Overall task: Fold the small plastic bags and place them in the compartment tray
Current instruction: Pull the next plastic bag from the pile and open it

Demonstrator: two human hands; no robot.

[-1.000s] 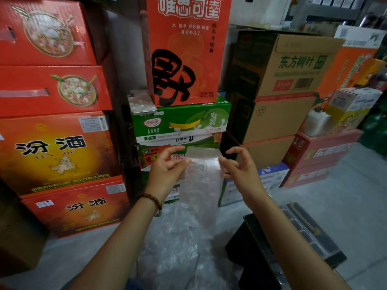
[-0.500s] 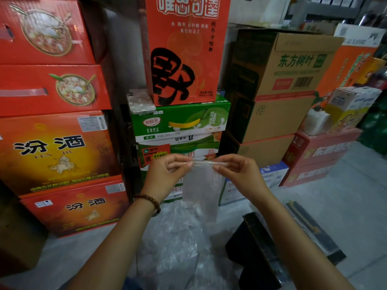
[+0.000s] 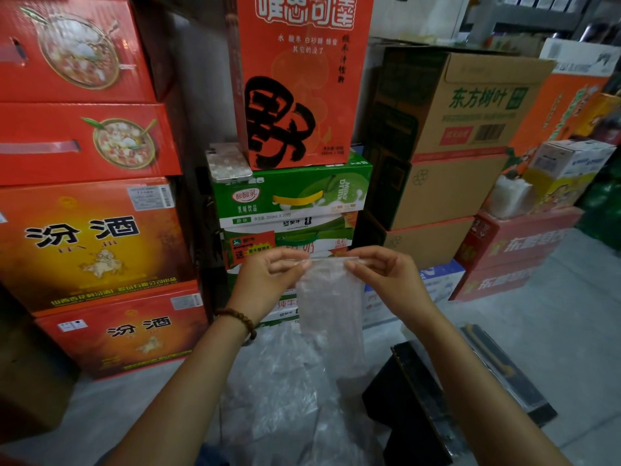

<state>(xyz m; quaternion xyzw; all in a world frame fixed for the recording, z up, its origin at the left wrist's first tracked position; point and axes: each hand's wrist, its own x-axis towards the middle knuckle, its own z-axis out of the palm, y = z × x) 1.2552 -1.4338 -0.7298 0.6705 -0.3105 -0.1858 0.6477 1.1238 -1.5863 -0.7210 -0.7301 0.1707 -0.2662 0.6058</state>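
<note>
A small clear plastic bag hangs in front of me, held up by its top edge. My left hand pinches the top left corner and my right hand pinches the top right corner. The bag droops straight down between my wrists. A heap of more clear plastic bags lies on the floor below. The dark compartment tray lies on the floor at the lower right, partly behind my right forearm.
A black box stands beside the tray under my right arm. Stacked cartons fill the back: red and orange boxes at the left, green milk boxes in the middle, brown cartons at the right. Grey floor extends to the right.
The bag's top flap, upright a second ago, has been folded down. Both hands have closed their fingertips on the top edge and moved slightly closer together.
</note>
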